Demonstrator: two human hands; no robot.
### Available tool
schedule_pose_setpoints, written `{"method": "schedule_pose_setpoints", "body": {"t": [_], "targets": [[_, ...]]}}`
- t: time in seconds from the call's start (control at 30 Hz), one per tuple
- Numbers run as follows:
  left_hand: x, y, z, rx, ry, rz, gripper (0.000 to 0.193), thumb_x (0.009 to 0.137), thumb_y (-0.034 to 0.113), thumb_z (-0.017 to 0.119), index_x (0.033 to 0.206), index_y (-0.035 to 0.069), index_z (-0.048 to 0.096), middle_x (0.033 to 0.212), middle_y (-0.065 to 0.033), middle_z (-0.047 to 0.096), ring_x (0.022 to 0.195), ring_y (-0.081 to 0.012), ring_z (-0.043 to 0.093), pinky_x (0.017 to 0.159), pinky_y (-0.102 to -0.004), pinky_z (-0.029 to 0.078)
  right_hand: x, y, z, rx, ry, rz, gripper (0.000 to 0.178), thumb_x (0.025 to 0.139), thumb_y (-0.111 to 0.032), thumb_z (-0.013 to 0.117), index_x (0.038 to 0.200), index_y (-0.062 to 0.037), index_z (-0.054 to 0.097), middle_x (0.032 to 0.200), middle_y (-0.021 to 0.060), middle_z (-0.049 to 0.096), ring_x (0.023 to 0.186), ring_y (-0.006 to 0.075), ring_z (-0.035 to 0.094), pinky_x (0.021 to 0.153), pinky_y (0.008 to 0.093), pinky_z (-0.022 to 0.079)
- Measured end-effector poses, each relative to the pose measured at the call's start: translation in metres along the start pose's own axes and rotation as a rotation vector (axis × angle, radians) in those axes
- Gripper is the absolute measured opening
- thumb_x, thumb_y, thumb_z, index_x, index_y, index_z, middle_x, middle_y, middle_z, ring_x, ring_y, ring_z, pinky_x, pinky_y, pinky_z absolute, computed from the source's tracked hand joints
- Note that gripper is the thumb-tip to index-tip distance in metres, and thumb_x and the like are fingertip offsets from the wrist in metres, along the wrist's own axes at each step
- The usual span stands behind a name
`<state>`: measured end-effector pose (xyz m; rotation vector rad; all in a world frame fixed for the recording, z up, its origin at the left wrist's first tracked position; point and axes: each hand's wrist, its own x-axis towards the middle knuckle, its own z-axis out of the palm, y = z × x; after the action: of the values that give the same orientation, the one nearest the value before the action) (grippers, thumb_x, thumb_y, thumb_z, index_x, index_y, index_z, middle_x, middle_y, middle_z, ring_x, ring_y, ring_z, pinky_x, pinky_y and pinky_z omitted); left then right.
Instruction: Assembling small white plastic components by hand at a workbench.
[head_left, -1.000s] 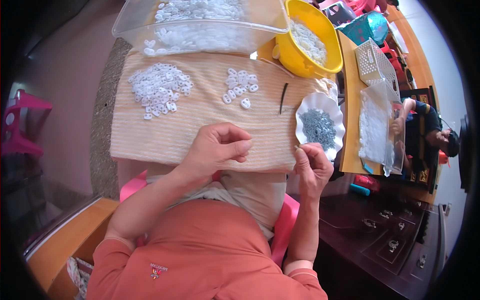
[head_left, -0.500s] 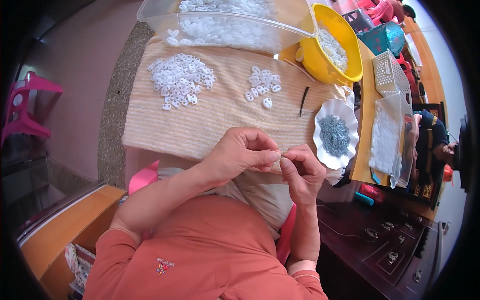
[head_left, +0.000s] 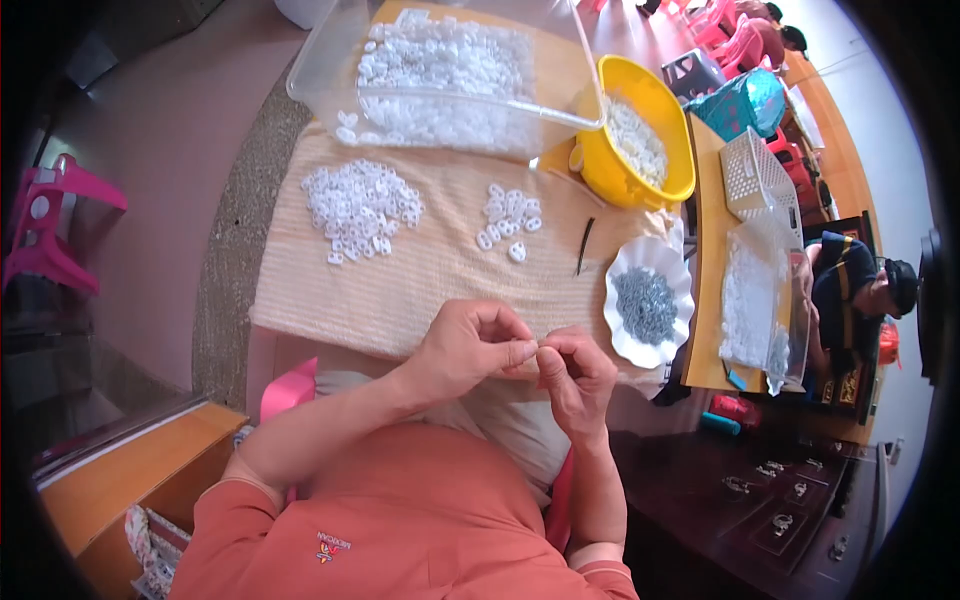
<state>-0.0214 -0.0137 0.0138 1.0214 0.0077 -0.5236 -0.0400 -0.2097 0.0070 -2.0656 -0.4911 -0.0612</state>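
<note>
My left hand (head_left: 472, 340) and my right hand (head_left: 577, 377) meet just over the near edge of the towel-covered table (head_left: 380, 312). Thumb and forefinger of each are pinched together, fingertips nearly touching; whatever lies between them is too small to name. Beyond my left hand lies a large heap of small white plastic pieces with holes (head_left: 360, 208). A smaller group of white oval two-holed pieces (head_left: 512, 212) sits to its right. Right of my hands stands a white wavy-rimmed dish (head_left: 683, 335) holding many tiny grey-blue parts (head_left: 646, 306). A thin black strip (head_left: 585, 246) rests between the group and the dish.
At the back stand a clear plastic bin (head_left: 560, 112) of white pieces and a yellow basin (head_left: 684, 150). On another table to the right are a white perforated basket (head_left: 752, 175) and a clear tray (head_left: 797, 345). A person (head_left: 848, 290) sits beyond. A pink stool (head_left: 65, 225) stands far left.
The view has shifted, so the table and its contents appear lower and slightly left. My hands stay pinched together in the same pose.
</note>
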Motion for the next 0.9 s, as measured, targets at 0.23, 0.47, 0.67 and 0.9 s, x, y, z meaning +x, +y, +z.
{"method": "schedule_pose_setpoints", "body": {"t": [0.23,0.47,0.67,0.9], "targets": [[-0.002,-0.008,0.001,0.245,0.1,0.2,0.011,0.083,0.008,0.069,0.087,-0.002,0.066,0.076,-0.0023,0.066,0.071,-0.0053,0.06,0.061,-0.0225,0.05,0.006,-0.012,0.001,0.4,-0.046,0.345,0.02,0.096,-0.014,0.055,0.086,0.0025,0.058,0.071,0.0037,0.057,0.057,0.0084,0.055,0.052,0.0222,0.048],[-0.005,-0.007,0.007,0.459,0.233,0.345,0.006,0.083,0.006,0.07,0.086,0.001,0.067,0.076,0.0021,0.063,0.068,-0.001,0.053,0.058,-0.018,0.044,0.012,-0.024,0.009,0.502,0.009,0.419,0.017,0.095,-0.012,0.055,0.089,0.003,0.058,0.07,0.0032,0.058,0.058,0.0079,0.056,0.053,0.0226,0.049],[-0.002,-0.007,0.001,0.337,0.251,0.245,0.008,0.083,0.008,0.069,0.087,0.001,0.066,0.076,-0.0016,0.066,0.069,-0.0057,0.059,0.062,-0.0222,0.049,0.01,-0.013,0.01,0.323,0.02,0.312,0.007,0.093,-0.005,0.057,0.092,0.0017,0.058,0.072,0.0016,0.058,0.061,0.0064,0.056,0.055,0.0203,0.047],[0.008,-0.005,-0.011,0.06,0.219,0.167,0.007,0.085,0.003,0.067,0.089,0.0,0.062,0.076,-0.0023,0.064,0.067,-0.0065,0.058,0.06,-0.0213,0.048,0.045,0.006,-0.004,-0.328,0.134,0.05,0.005,0.085,-0.002,0.063,0.087,0.0018,0.061,0.074,0.0085,0.058,0.058,0.0126,0.051,0.053,0.026,0.041]]}}
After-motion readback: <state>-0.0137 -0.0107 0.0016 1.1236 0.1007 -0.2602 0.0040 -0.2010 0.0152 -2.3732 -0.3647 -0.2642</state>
